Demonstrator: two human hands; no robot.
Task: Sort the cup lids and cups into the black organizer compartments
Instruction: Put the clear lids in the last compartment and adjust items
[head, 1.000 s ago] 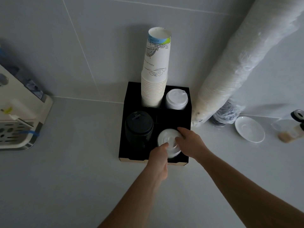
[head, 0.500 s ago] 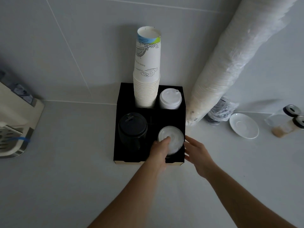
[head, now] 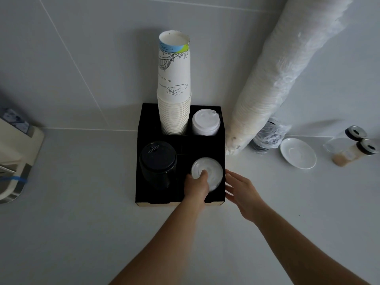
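A long bagged sleeve of cups [head: 287,75] leans against the far wall to your right, propped there because it is too tall to stand alone, and not yet sorted. The black organizer [head: 141,128] sits against that wall, so it cannot slide back as you press into it. Its far-left compartment holds the printed paper cups [head: 174,95], stacked upright; far right, white dome lids [head: 205,122]; near left, black lids [head: 158,159]; near right, clear flat lids [head: 211,169]. Your left hand [head: 195,186] rests on that clear stack, fingers curled and pressing it down, probably to seat it. Your right hand [head: 241,190] is spread, holding nothing, just beside the organizer's right wall, likely steadying it.
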